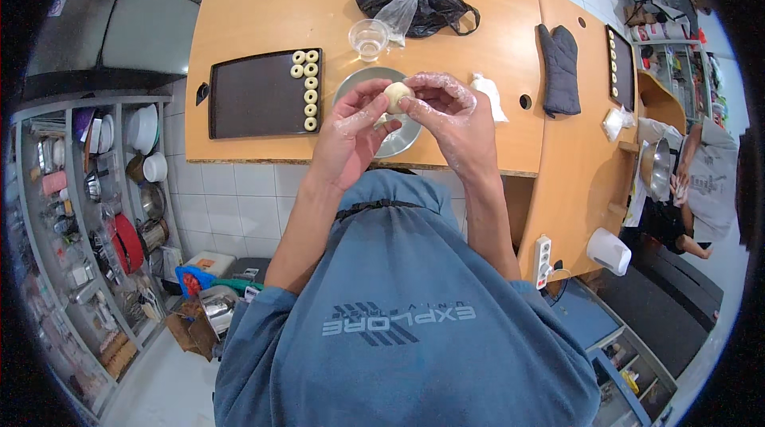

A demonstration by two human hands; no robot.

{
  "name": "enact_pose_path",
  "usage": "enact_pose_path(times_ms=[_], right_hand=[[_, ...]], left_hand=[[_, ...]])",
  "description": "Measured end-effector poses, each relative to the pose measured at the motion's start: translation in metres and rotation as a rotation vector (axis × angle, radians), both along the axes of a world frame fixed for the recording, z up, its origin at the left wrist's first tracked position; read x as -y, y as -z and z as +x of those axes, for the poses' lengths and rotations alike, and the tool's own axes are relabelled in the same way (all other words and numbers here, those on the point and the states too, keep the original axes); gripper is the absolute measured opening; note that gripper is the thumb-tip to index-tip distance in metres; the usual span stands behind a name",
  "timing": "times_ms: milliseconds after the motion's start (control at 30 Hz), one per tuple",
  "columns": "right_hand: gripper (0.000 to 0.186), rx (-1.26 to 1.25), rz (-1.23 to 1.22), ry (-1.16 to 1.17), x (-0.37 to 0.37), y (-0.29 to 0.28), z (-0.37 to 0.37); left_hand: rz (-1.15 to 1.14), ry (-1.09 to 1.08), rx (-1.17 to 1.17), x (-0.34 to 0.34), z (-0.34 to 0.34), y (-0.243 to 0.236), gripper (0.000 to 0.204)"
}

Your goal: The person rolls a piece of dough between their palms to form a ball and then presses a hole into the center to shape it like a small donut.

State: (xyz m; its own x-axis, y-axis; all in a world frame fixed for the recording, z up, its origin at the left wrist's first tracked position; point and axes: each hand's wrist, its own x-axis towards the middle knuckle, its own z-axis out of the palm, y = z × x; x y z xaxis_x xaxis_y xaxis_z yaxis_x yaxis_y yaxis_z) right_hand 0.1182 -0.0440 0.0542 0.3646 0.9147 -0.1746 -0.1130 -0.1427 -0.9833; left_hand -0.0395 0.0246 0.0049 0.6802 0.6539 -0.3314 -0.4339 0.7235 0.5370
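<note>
At a wooden table, held a round dough piece pinched between the left hand and the flour-dusted right hand, above a metal bowl.

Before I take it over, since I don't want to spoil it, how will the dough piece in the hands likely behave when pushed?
The dough piece looks smooth and soft, so it would probably dent. Its rounded shape suggests it might roll. White powder on the right hand hints it may be tacky.
</note>
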Motion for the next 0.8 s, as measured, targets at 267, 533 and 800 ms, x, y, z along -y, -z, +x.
enact_pose_path(times_ms=[267,533,800], right_hand=[[0.025,0.272,0.026,0.006,-0.001,-0.001,0.0],[0.031,0.105,0.02,-0.009,0.0,0.003,-0.001],[0.035,-0.028,-0.051,-0.039,0.001,-0.002,0.003]], left_hand=[[-0.042,0.038,-0.007,-0.004,0.0,0.0,0.023],[-0.044,0.02,-0.018,-0.004,-0.001,0.0,0.025],[0.015,0.109,-0.019,-0.011,-0.005,-0.006,0.026]])
